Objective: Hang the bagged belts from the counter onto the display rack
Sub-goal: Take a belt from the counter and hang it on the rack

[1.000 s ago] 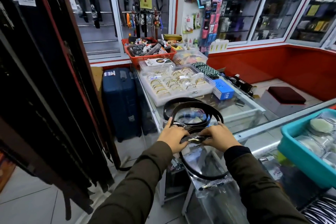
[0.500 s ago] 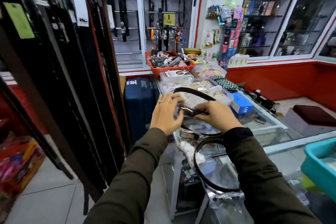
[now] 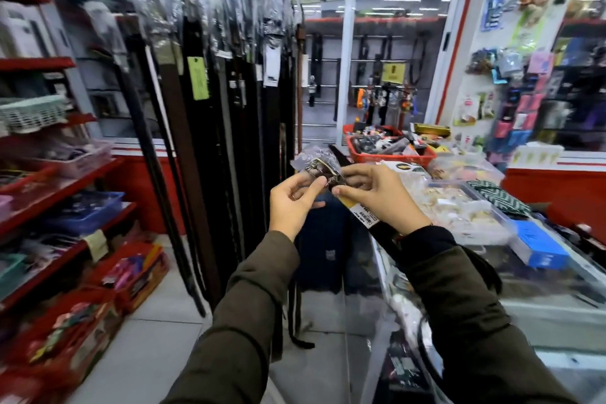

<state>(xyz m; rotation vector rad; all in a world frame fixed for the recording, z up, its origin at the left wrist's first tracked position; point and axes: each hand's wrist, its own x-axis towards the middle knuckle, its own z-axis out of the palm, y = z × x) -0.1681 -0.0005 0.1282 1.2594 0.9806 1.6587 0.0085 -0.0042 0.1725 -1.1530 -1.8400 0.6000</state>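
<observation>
My left hand [image 3: 292, 203] and my right hand [image 3: 380, 198] both grip the buckle end of a bagged black belt [image 3: 319, 167], held up in front of me. Its clear plastic bunches above the metal buckle, and a yellow price tag [image 3: 362, 210] hangs under my right palm. The strap drops behind my right forearm. The display rack [image 3: 223, 82] stands just left of my hands, packed with several long dark belts in plastic sleeves. Another bagged belt [image 3: 426, 354] lies looped on the glass counter [image 3: 557, 308] at lower right.
A red basket [image 3: 390, 156] of goods, clear trays of rings [image 3: 459, 207] and a blue box [image 3: 537, 246] sit on the counter. A dark blue suitcase [image 3: 323, 252] stands on the floor behind my hands. Red shelves [image 3: 55, 187] with baskets line the left.
My hands lifted the belt's buckle end off the counter and carried it up and left toward the rack. My view swung left, bringing the rack and red shelves into sight.
</observation>
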